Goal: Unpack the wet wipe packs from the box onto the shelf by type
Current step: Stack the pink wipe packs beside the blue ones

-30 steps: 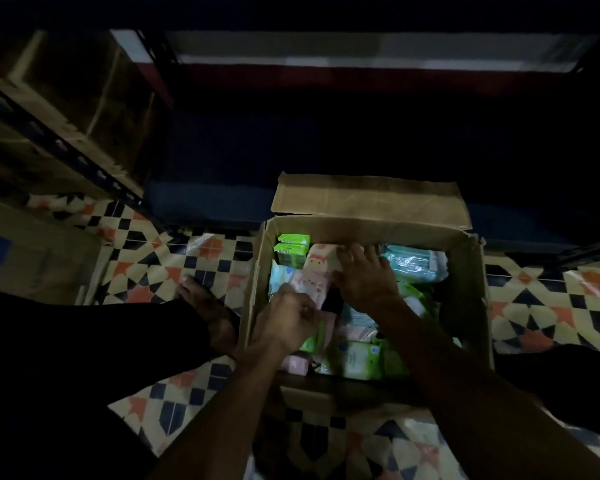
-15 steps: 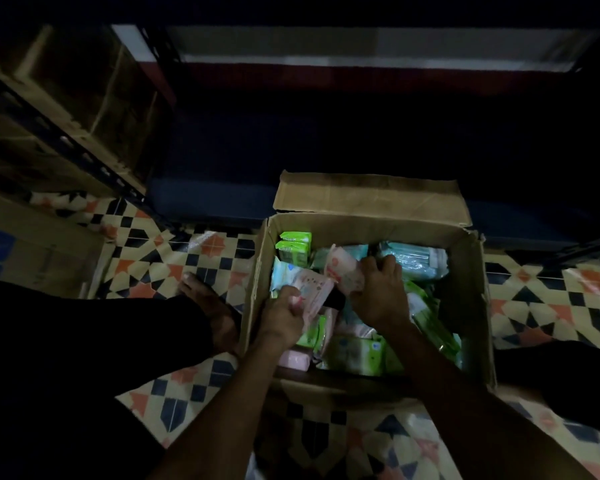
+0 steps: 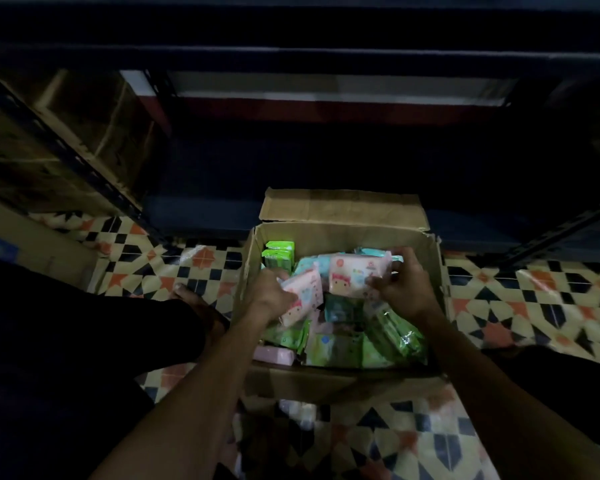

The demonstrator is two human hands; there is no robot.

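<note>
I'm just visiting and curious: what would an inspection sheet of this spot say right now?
Surface: patterned tile floor, dimly lit.
Job's things: open cardboard box on the floor, holding pink, green and blue wipe packs.
Clutter: green packs upright in the box's far left corner; others lie jumbled.
Hands: left hand grips a pink pack; right hand grips another pink pack.
Cables: nothing seen.
Surroundings: dark metal shelf behind the box; cartons at left.
</note>
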